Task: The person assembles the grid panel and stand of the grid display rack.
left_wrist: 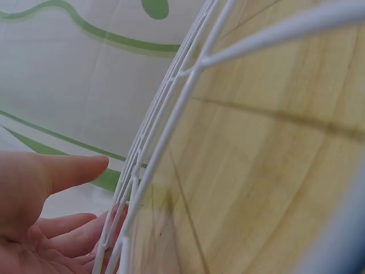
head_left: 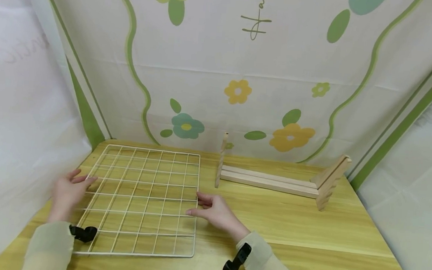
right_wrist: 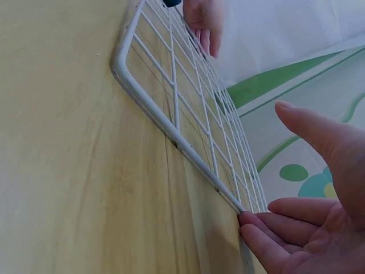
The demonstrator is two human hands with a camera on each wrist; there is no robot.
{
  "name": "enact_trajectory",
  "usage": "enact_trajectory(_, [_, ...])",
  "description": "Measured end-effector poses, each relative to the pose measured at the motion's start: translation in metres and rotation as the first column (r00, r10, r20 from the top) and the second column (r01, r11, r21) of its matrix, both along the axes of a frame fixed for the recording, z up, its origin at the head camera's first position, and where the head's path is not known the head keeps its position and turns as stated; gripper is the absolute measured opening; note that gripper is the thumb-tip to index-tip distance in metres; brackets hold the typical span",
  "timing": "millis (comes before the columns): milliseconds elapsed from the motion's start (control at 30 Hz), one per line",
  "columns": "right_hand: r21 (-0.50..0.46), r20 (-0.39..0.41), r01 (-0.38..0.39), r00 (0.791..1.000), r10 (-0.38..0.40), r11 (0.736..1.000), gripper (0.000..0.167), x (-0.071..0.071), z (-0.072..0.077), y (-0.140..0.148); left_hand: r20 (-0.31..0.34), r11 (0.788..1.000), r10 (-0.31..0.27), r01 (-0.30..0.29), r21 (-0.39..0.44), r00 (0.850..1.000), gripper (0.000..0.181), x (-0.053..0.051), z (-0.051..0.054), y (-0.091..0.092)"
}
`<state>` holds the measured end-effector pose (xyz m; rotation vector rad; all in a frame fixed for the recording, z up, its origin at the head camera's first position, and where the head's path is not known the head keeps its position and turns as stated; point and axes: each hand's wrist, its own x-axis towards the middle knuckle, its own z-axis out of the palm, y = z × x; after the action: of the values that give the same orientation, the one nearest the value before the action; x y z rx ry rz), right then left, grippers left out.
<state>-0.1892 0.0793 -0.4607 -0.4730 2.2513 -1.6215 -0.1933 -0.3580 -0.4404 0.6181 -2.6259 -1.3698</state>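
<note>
A white wire grid panel lies over the left part of the wooden table. My left hand is at the panel's left edge, thumb over the wires. In the left wrist view that hand has its thumb held away from the wire, with fingertips at the rim. My right hand is at the right edge. Its fingertips touch the outer wire in the right wrist view, where the hand's thumb stands raised and apart from the panel. Neither hand pinches the wire.
A light wooden stand, with a long grooved bar between two upright ends, is at the back right of the table. A floral-print curtain hangs behind, and white cloth walls flank both sides.
</note>
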Motion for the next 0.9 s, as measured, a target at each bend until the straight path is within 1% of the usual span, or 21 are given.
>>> enact_trajectory(167, [-0.062, 0.057, 0.035, 0.998, -0.032, 0.997, 0.071, -0.006, 0.000, 0.005, -0.027, 0.999, 0.053, -0.053, 0.000, 0.998, 0.076, -0.001, 0.004, 0.005])
enact_trajectory(300, [-0.129, 0.127, 0.056, 0.991, -0.040, 0.990, 0.067, -0.010, 0.001, 0.007, -0.062, 0.993, 0.109, -0.105, 0.058, 0.992, 0.072, -0.002, 0.006, 0.010])
enact_trajectory(400, [-0.168, 0.156, 0.069, 0.987, -0.043, 0.983, 0.061, -0.011, 0.001, 0.005, -0.094, 0.984, 0.156, -0.146, 0.101, 0.983, 0.068, -0.002, 0.007, 0.012])
enact_trajectory(500, [-0.184, 0.143, 0.094, 0.987, -0.068, 0.978, 0.053, -0.013, 0.002, 0.004, -0.126, 0.975, 0.204, -0.190, 0.118, 0.971, 0.062, -0.002, 0.009, 0.013])
enact_trajectory(633, [-0.219, 0.137, 0.141, 0.984, -0.112, 0.965, 0.040, -0.014, 0.002, 0.001, -0.158, 0.961, 0.254, -0.231, 0.153, 0.954, 0.057, -0.001, 0.012, 0.015])
enact_trajectory(700, [-0.230, 0.136, 0.160, 0.982, -0.131, 0.960, 0.036, -0.013, 0.003, 0.000, -0.163, 0.960, 0.261, -0.237, 0.151, 0.952, 0.055, 0.000, 0.014, 0.015])
enact_trajectory(800, [-0.234, 0.133, 0.176, 0.980, -0.148, 0.956, 0.034, -0.012, 0.005, 0.000, -0.156, 0.967, 0.247, -0.233, 0.105, 0.956, 0.053, 0.000, 0.018, 0.016])
enact_trajectory(900, [-0.238, 0.097, 0.177, 0.983, -0.158, 0.955, 0.034, -0.011, 0.006, 0.000, -0.153, 0.970, 0.239, -0.229, 0.082, 0.959, 0.053, -0.001, 0.022, 0.018])
